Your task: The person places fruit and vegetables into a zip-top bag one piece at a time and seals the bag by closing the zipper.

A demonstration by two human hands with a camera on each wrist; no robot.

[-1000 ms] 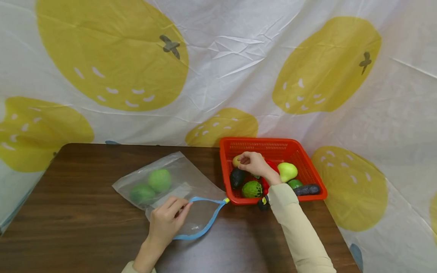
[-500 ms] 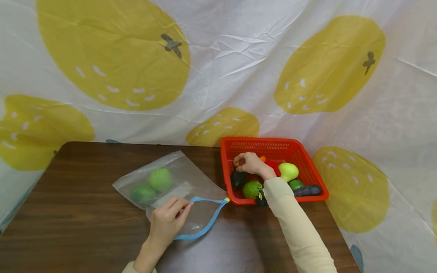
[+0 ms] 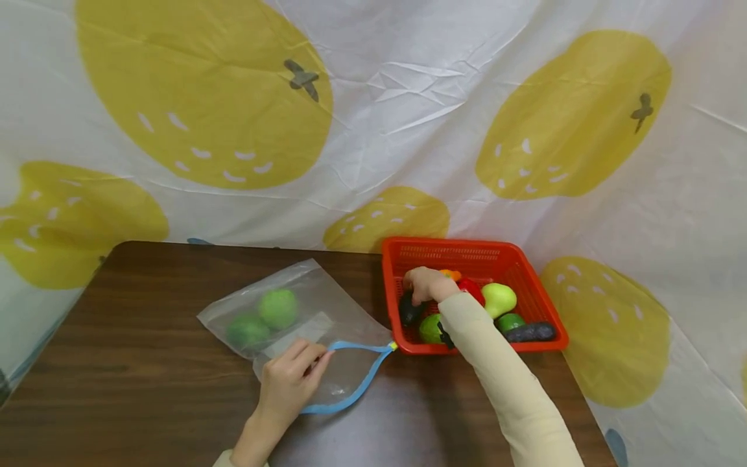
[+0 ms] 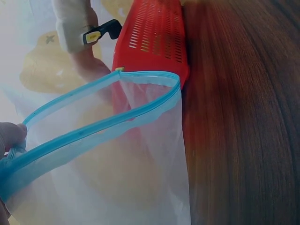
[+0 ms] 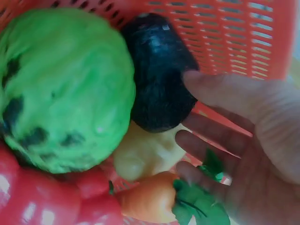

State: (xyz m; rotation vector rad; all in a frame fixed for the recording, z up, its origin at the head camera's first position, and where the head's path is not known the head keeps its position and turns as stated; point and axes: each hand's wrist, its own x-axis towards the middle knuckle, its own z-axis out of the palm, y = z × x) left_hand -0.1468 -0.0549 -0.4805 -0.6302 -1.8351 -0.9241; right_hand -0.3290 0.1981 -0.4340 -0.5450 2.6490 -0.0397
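Observation:
In the head view, my left hand (image 3: 292, 376) pinches the blue zip edge of a clear zip bag (image 3: 315, 298) lying on the table. Two green round fruits (image 3: 279, 308) show inside. The left wrist view has the bag's blue-rimmed mouth (image 4: 140, 110) gaping toward the basket. My right hand (image 3: 428, 285) reaches into the red basket (image 3: 386, 292), over a dark avocado (image 3: 410, 311). Seen from the right wrist, the thumb (image 5: 201, 84) overlaps the avocado's side, while the other fingers extend loosely along its lower end, spread rather than curled.
Around the avocado lie a lumpy green fruit with dark patches (image 5: 70, 89), a pale yellow item (image 5: 145, 157), an orange carrot-like piece (image 5: 150, 199) and red vegetables (image 5: 42, 192). A yellow-green pear (image 3: 499, 299) and a long dark vegetable (image 3: 531, 332) sit in the basket's right half.
My right hand has shifted from the yellow item down over the dark avocado, its wrist lowering into the basket. The left hand stays on the bag. The head view has turned slightly.

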